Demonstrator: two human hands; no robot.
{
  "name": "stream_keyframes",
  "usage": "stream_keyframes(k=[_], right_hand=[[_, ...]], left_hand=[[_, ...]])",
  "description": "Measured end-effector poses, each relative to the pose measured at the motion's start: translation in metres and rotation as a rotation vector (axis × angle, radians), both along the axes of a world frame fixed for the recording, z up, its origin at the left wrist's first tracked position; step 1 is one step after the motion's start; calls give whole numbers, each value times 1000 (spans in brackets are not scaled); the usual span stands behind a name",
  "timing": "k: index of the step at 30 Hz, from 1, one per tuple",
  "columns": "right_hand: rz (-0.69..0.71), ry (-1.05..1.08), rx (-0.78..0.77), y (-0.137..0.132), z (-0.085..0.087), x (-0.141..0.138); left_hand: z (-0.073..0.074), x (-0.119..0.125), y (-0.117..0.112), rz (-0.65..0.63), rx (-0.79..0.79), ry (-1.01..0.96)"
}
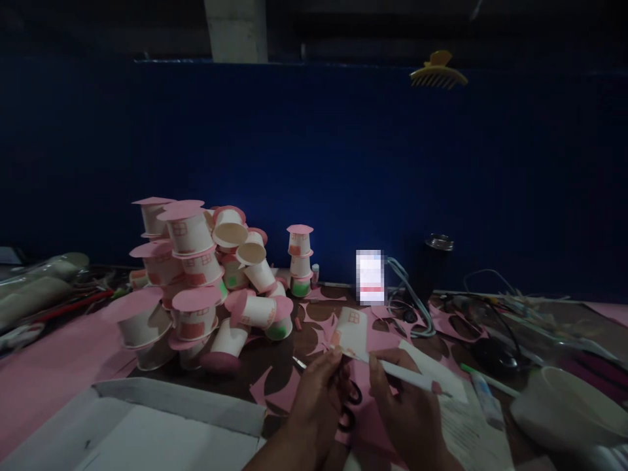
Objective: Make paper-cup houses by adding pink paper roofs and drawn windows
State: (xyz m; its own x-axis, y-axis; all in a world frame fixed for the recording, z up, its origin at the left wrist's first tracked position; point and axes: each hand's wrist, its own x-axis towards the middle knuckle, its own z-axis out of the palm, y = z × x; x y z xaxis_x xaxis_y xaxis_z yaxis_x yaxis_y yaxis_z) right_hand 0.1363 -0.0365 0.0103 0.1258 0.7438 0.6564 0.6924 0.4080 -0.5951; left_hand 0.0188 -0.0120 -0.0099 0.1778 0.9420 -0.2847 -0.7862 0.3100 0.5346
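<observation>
My left hand (316, 392) pinches the lower edge of a white paper cup (352, 332) with a pink window drawn on it, held tilted above the table. My right hand (409, 405) grips a white pen-like stick (409, 374) that points toward the cup's rim. Black-handled scissors (349, 402) lie under my hands on pink paper scraps (275, 391). To the left a heap of finished paper cups (196, 288) with pink round tops is piled up, and a small stack of three cups (299, 260) stands behind.
An open white cardboard box (147, 425) lies front left. A lit phone screen (370, 277), a dark tumbler (436, 261), cables (407, 307) and a white bowl (564, 405) sit to the right. A blue partition (314, 163) carries a yellow hair clip (438, 73).
</observation>
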Motion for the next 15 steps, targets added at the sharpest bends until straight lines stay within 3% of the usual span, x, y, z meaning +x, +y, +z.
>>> stream_keyframes(k=[15], right_hand=[[-70,-32,2,-1,3,0]], left_hand=[[0,-1,2,26,-53,-26]])
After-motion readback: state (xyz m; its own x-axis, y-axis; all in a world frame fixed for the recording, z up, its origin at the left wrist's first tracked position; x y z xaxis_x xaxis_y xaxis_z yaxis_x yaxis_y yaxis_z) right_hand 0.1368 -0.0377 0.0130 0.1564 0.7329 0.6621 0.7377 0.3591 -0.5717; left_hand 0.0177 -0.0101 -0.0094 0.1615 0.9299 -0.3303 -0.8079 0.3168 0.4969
